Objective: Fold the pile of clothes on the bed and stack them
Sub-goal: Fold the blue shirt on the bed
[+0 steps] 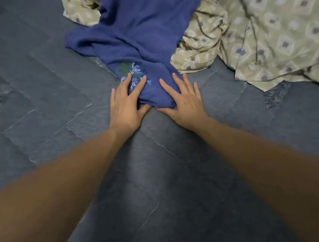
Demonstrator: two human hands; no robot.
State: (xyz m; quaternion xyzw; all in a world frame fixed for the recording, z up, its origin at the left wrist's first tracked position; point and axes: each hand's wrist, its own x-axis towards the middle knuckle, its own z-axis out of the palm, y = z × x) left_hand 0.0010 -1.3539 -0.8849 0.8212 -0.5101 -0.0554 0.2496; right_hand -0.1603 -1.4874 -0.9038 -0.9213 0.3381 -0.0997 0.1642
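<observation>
Taking up the blue garment (137,33): both hands, left (125,105) and right (183,99), press its near end, fingers spread; spreading it flat likely comes next.

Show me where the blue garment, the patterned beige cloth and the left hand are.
blue garment (139,28), head view, on its plain middle part.
patterned beige cloth (275,26), head view, on the diamond print at the right.
left hand (126,102), head view, on the back of the hand.
</observation>
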